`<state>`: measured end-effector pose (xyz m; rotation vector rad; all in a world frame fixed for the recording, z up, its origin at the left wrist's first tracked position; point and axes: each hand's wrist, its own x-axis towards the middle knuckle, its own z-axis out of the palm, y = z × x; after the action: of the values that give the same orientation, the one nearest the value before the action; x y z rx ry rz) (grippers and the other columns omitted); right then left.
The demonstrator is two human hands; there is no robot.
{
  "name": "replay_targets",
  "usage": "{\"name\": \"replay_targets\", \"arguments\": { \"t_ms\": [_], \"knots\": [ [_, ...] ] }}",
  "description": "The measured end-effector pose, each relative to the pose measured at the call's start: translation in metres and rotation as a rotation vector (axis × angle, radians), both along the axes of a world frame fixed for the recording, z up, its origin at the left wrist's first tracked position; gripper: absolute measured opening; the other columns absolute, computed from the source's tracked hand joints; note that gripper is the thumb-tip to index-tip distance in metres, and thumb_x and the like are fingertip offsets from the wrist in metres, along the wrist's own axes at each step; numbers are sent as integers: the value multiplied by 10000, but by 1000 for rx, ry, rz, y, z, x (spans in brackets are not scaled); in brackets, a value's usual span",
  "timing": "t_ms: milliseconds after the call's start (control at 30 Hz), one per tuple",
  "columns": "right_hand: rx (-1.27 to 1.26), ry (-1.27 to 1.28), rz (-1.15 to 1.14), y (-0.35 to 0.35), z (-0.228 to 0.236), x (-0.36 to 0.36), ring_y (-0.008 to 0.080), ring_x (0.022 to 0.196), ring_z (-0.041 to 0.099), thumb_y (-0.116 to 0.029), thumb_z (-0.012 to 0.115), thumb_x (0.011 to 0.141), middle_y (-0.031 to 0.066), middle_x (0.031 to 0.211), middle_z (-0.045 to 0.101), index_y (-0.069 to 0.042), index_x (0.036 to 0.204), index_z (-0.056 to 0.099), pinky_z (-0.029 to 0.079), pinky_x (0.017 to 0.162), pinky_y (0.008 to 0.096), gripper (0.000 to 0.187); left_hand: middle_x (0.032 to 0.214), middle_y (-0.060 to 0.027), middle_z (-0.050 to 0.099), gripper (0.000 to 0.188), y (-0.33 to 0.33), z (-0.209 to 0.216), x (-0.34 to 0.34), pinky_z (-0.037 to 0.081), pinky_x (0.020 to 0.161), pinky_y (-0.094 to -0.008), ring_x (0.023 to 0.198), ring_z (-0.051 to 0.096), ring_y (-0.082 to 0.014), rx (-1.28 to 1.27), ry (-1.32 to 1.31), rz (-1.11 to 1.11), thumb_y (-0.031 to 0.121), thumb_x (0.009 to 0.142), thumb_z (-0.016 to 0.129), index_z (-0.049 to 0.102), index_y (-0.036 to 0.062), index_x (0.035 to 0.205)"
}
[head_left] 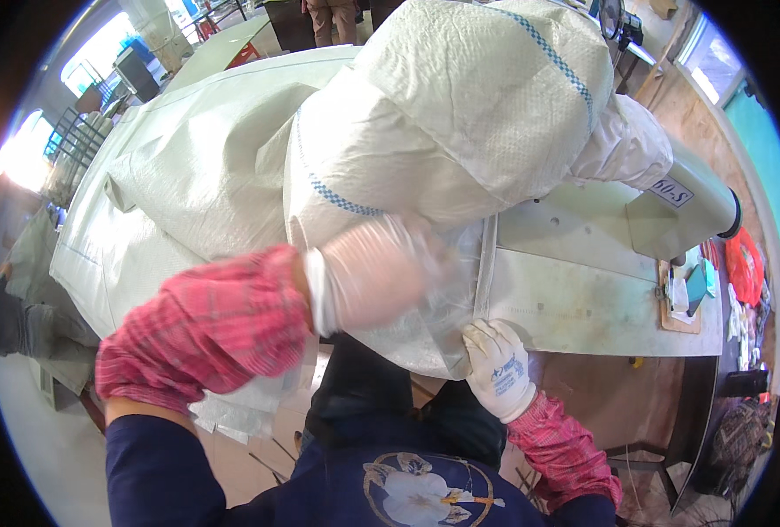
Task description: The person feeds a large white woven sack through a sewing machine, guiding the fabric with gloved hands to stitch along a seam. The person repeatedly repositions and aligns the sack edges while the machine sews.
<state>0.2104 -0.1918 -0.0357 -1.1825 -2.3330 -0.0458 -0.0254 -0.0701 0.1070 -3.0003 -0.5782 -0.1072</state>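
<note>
A large white woven plastic sack (460, 114) with blue checked stripes lies bunched over the table in front of me, its edge hanging toward my lap. Clear plastic film (447, 307) shows at its near end. My left hand (377, 272), in a thin whitish glove, is over this near part; motion smears its fingers, so their grip does not show. My right hand (500, 369), in a white knit glove, has its fingers closed at the sack's near right corner, beside the folded hem.
A pale industrial sewing machine (684, 211) stands at the right, the sack passing behind it. On the worktable (583, 307) lies a small wooden board (678, 307) with little items. A red plastic bag (743, 268) hangs farther right. Another person's legs (333, 19) are at the far side.
</note>
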Motion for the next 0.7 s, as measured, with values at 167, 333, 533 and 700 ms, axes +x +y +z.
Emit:
{"name": "replay_targets", "arguments": {
  "t_ms": [167, 333, 533, 700],
  "knots": [
    [48, 111, -138, 56, -7, 1, 298, 1128, 573, -47, 588, 743, 148, 1158, 630, 14, 1128, 607, 414, 993, 423, 390, 970, -102, 664, 332, 45, 10, -27, 434, 933, -377, 957, 632, -249, 207, 583, 138, 159, 779, 586, 639, 49, 1087],
    [-32, -53, -313, 158, -19, 3, 275, 1094, 587, -86, 595, 782, 117, 1138, 644, -21, 1068, 638, 403, 1008, 436, 297, 917, -114, 678, 319, 86, 0, -31, 434, 914, -366, 950, 636, -246, 269, 597, 253, 230, 779, 611, 655, 63, 1047],
    [50, -46, -347, 181, -27, 0, 260, 1092, 589, -113, 632, 797, 106, 1107, 650, -47, 1019, 654, 404, 1010, 451, 232, 876, -188, 671, 573, 139, -48, -75, 464, 894, -447, 890, 637, -361, 488, 148, 313, 398, 889, 536, 510, 79, 1364],
    [52, 32, -336, 150, -24, 40, 320, 1107, 573, -104, 625, 812, 131, 1115, 642, -33, 1031, 649, 418, 994, 454, 232, 875, -143, 700, 289, 103, 27, -187, 532, 753, -390, 806, 681, -291, 234, 189, 999, 304, 917, 580, 703, 43, 937]
  ]
}}
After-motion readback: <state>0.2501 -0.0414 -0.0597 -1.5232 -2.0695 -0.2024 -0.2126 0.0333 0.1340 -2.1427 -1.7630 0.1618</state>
